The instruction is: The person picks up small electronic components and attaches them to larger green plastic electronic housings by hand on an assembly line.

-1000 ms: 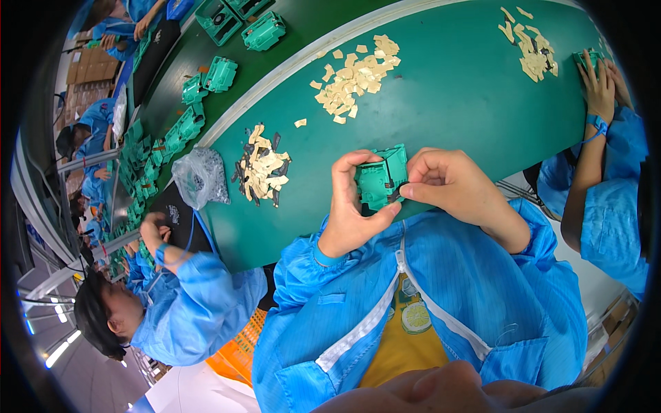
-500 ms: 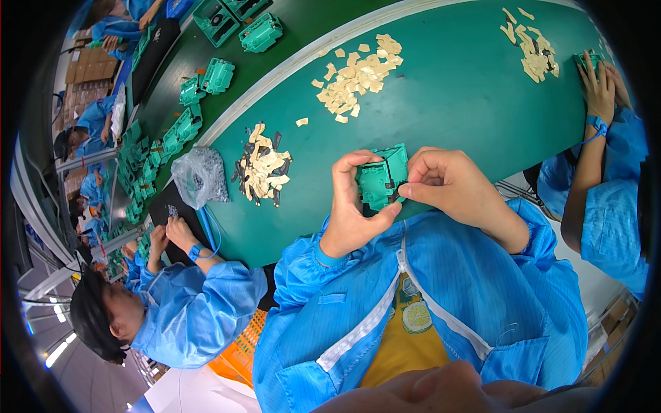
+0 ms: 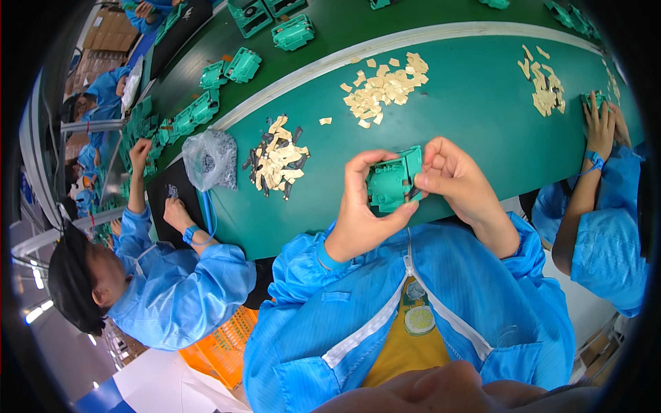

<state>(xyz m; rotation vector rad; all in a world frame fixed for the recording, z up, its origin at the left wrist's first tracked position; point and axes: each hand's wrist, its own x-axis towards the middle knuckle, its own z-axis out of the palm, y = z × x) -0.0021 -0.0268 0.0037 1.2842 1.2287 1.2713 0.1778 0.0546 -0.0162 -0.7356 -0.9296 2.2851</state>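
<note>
A small green plastic housing (image 3: 391, 184) with open compartments is held up above the bench, close to my chest. My left hand (image 3: 363, 203) is closed round its left side, with the thumb along the lower edge. At the housing's right edge, my right hand (image 3: 451, 177) pinches with thumb and forefinger. Just below that thumb shows the end of a black strip (image 3: 416, 193); the rest of it is hidden by the fingers and the housing wall.
On the green bench (image 3: 475, 96) lie a heap of cream paper pieces (image 3: 385, 89) and a mixed heap of cream and black strips (image 3: 279, 157). A clear bag of small parts (image 3: 210, 160) stands left. More housings (image 3: 292, 32) sit beyond the pale rail. Co-workers sit on both sides.
The black strip that crossed the housing's front now shows only at its right edge. The housing has turned slightly in my hands. The left co-worker's one hand has risen towards the far housings.
</note>
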